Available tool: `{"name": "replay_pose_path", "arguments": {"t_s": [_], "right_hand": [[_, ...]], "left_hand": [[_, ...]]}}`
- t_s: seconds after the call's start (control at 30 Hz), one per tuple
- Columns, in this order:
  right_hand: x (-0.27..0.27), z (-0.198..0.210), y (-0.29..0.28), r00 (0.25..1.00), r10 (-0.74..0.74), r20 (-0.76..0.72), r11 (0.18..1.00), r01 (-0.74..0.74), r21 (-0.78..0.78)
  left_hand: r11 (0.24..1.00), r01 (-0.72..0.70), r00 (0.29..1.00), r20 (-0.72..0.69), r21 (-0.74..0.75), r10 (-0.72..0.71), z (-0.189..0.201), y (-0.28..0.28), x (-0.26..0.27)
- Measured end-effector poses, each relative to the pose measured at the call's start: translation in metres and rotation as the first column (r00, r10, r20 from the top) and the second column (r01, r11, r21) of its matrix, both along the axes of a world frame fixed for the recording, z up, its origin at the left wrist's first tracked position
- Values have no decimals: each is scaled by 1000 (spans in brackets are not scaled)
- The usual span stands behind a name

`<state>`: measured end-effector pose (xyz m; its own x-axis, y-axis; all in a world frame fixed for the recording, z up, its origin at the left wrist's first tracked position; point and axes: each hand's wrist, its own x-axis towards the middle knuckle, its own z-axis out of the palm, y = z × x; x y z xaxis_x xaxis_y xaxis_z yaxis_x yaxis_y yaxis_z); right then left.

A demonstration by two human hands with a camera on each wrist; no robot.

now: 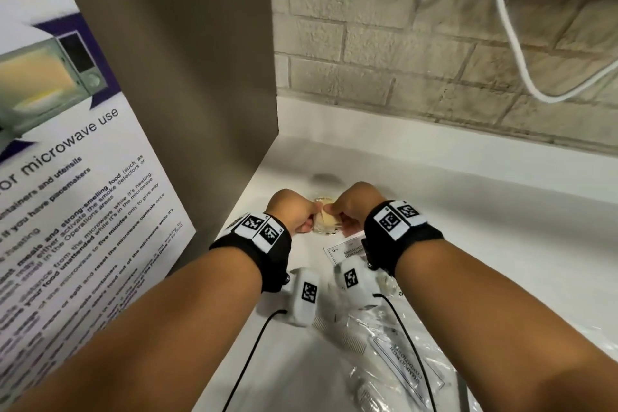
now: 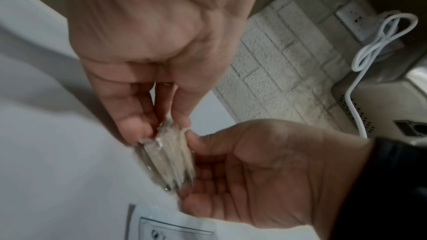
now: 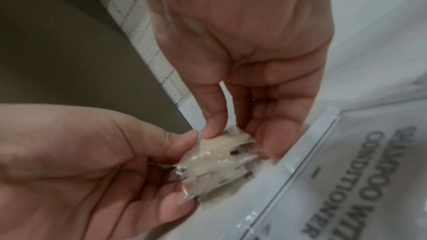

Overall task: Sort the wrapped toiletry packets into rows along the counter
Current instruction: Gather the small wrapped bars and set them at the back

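Both hands pinch one small clear-wrapped packet at centre frame.

Microwave-use poster (image 1: 67, 150) fills the left; left hand (image 1: 290, 211) pinches the packet (image 1: 325, 220) by its left edge, right hand (image 1: 351, 206) by its right, low over the white desk (image 1: 485, 227). Shampoo-with-conditioner sachets (image 1: 409, 368) lie at lower right; a white cable (image 1: 511, 43) hangs upper right.
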<state>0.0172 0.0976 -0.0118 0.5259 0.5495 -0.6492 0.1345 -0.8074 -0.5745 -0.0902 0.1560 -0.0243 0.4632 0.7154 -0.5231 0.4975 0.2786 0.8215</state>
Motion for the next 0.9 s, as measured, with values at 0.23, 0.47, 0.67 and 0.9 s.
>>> {"name": "replay_pose_path", "arguments": {"t_s": [0.23, 0.47, 0.67, 0.9], "right_hand": [[0, -4, -7, 998, -60, -27, 996, 62, 63], [-2, 9, -13, 972, 133, 194, 946, -183, 269], [-9, 12, -17, 563, 357, 745, 794, -603, 76], [-15, -3, -20, 372, 585, 721, 702, -678, -219]], "left_hand": [[991, 125, 984, -131, 56, -117, 7, -6, 6], [986, 38, 991, 136, -164, -16, 6, -1, -1], [841, 284, 959, -160, 462, -236, 1, 17, -16], [579, 546, 836, -439, 606, -329, -16, 3, -12]]}}
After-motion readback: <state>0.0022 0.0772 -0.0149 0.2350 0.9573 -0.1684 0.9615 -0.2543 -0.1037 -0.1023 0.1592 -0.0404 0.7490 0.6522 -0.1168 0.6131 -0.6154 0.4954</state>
